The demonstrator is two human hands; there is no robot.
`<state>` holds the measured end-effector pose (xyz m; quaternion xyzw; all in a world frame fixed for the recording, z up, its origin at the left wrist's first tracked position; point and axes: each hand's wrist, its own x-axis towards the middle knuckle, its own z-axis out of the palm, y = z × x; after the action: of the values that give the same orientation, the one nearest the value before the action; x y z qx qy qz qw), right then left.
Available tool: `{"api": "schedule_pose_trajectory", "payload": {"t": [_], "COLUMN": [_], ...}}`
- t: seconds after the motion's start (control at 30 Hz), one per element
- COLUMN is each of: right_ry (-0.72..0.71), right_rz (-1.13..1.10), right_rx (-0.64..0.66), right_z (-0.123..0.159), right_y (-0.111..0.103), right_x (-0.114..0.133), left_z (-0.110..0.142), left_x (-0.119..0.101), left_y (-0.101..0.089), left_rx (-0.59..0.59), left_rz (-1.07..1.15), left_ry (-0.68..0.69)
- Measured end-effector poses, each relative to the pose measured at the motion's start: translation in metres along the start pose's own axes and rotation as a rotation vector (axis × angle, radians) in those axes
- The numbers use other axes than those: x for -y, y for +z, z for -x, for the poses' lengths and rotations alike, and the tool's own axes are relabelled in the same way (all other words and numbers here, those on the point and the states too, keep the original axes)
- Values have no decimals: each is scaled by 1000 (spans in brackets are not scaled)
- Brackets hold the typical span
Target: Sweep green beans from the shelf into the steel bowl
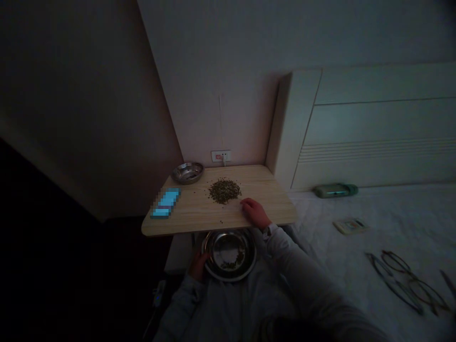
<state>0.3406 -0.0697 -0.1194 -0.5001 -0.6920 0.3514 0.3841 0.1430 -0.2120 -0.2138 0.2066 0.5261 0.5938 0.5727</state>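
A pile of small greenish beans [224,190] lies on a light wooden table [199,213]. My right hand [253,212] rests on the tabletop just right of the pile, fingers curled with the tips near a few stray beans. Below the table's front edge my left hand [198,264] grips the left rim of a round metal bowl [230,254] that holds some beans. The room is dim.
A second metal bowl [187,172] sits at the table's back left, and a glowing phone [165,203] lies at its left. A wall socket [221,156] is behind. On the bed to the right are a green case [335,190], a small card [351,225] and glasses [406,280].
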Motion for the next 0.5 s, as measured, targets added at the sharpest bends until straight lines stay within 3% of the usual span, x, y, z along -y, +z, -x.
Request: {"api": "schedule_pose_trajectory", "payload": {"t": [0.1, 0.5], "right_ry": [4, 39], "right_rz": [85, 338], "right_rx": [-42, 33], "right_z": [-6, -16], "right_y": [3, 15], "right_x": [0, 11], "left_z": [2, 6], "left_x": [-2, -7], "left_y": [3, 7], "left_rx": [-17, -50], "left_rz": [-8, -60], "left_ry": [4, 7]}}
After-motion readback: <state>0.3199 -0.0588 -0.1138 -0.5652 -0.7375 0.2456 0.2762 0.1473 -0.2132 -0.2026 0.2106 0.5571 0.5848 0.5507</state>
